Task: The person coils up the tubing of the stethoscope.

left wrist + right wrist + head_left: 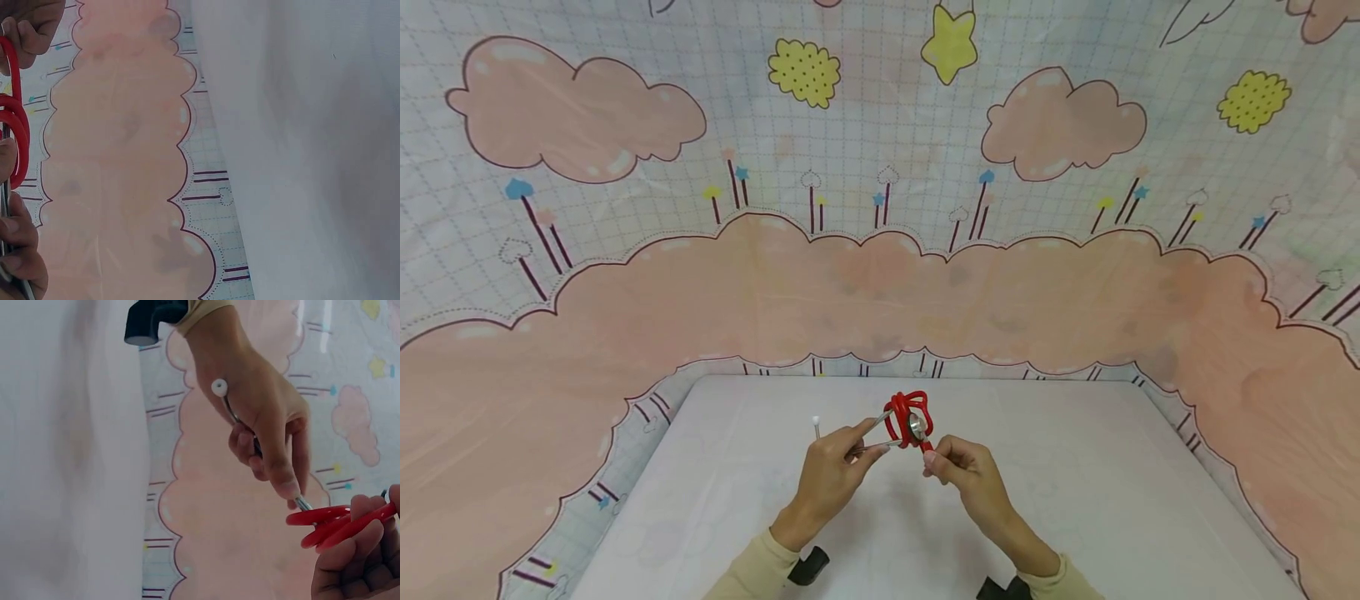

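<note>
A stethoscope with coiled red tubing is held up between both hands above the table. My left hand grips its metal ear tubes, and a white eartip sticks out behind the fingers. On the other side, my right hand pinches the red tube just below the round silver chest piece. Several loops of tube are bunched around the ends of the metal tubes. The left wrist view catches only part of the red tubing at its left edge.
A white tabletop lies under the hands. Behind and around it hangs a patterned cloth with clouds and stars. Dark wrist mounts sit by the cream sleeves.
</note>
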Motion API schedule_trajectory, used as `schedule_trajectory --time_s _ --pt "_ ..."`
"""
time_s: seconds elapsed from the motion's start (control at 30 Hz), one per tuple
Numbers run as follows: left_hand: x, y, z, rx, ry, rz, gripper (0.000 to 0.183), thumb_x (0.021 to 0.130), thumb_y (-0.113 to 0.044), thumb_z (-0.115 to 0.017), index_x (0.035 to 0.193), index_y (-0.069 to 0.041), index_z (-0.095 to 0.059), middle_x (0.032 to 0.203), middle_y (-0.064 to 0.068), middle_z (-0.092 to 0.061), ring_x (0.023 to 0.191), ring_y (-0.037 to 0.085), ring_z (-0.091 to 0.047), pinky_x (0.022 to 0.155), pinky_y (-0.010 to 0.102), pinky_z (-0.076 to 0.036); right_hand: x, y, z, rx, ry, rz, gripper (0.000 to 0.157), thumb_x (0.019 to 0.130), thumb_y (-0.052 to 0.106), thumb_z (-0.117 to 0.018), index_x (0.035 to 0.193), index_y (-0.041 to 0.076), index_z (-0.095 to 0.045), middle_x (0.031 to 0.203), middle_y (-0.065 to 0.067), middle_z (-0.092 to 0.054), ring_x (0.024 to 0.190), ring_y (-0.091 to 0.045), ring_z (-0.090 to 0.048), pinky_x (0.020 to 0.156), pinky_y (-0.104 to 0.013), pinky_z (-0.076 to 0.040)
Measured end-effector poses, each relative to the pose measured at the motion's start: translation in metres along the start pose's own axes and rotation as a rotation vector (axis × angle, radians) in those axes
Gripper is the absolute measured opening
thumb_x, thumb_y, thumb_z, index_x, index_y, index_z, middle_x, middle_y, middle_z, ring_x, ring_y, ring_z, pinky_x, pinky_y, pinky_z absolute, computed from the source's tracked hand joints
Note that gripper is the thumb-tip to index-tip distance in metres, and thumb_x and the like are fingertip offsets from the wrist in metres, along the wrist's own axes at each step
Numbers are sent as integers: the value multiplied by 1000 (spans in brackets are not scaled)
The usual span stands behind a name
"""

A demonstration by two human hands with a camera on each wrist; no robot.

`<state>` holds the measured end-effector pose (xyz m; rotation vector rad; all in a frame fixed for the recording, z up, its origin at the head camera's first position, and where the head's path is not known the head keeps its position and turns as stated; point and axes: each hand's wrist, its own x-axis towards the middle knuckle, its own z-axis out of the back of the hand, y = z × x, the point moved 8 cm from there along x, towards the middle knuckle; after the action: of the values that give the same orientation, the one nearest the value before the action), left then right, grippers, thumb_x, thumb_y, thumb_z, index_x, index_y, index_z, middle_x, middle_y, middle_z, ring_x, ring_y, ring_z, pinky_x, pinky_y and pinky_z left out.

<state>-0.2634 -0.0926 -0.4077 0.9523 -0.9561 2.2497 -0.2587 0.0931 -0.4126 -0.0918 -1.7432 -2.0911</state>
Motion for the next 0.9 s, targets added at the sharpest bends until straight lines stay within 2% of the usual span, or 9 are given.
schedule_trajectory --time_s 0.07,0.2,0.3,0.47,0.7,0.9 --pt "0 0 -1 7 4 3 41 78 -22 -82 115 -7 -72 65 -8 -52 58 0 -40 51 11 -35 0 -2 1 2 -23 -35 25 96 12 -60 74 -1 -56 72 -2 -60 76 -10 -61 67 -27 -46" --pt "0 -3 -1 35 8 -13 42 78 -23 -82 115 -7 -71 64 -8 -55 59 -2 -42 52 10 -38 0 -5 4 0 -83 -93 26 96 15 -62 75 -1 -59 74 -11 -63 75 -12 -60 68 -28 -46" --pt "0 -5 -1 46 6 -21 42 78 -23 -82 115 -6 -71 64 -7 -56 57 0 -45 52 9 -39 -1 -7 6 -1 -135 -118 26 95 17 -64 76 -1 -62 74 -15 -64 70 -14 -58 65 -28 -47" --pt "-2 -6 -2 74 -5 -6 42 77 -22 -83 114 -6 -72 64 -6 -58 55 5 -49 51 10 -40 0 -9 8 12 -204 -142 26 93 16 -67 74 -2 -64 72 -15 -66 63 -14 -55 60 -25 -49" --pt "-4 -12 -1 155 -20 -47 42 83 -31 -77 117 -6 -70 70 -1 -68 58 7 -62 56 12 -49 2 -12 8 7 -241 -173 26 93 13 -65 70 1 -65 67 -10 -65 60 -12 -55 58 -24 -47" --pt "-6 -14 -1 181 -43 -85 43 87 -36 -72 116 -4 -71 71 1 -70 58 10 -66 55 15 -51 1 -13 8 36 -260 -181 26 92 13 -65 71 -3 -64 67 -12 -64 60 -12 -56 57 -25 -48"
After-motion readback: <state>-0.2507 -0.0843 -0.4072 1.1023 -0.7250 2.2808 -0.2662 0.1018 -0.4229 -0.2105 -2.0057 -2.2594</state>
